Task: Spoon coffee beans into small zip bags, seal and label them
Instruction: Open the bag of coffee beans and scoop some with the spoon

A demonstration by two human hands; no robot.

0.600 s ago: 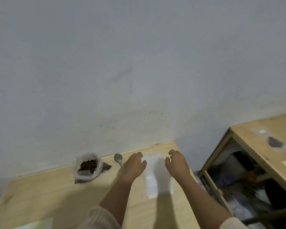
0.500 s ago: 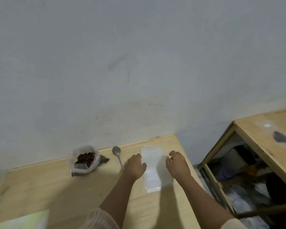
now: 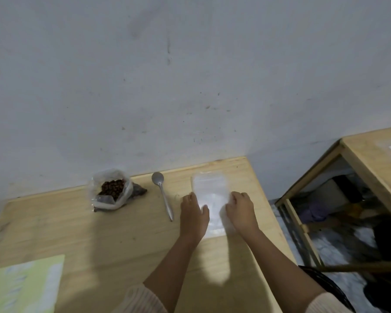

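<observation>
While left hand (image 3: 193, 214) and right hand (image 3: 242, 212) flank the zip bags (image 3: 209, 187) on the bench (image 3: 77, 233), fingers curled at the edges, actual pinch unclear: peel one bag off, open its mouth fully. Further back left: spoon (image 3: 162, 196), coffee beans (image 3: 113, 189).

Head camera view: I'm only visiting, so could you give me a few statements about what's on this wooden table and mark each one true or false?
1. The spoon lies on the table between the bag of coffee beans and the zip bags. True.
2. The left hand holds the spoon. False: nothing touches the spoon; the left hand and the right hand are both at the zip bags.
3. The bag of coffee beans is sealed. False: its top is open and the beans show.
4. A yellow-green sheet lies at the table's near left corner. True.
</observation>
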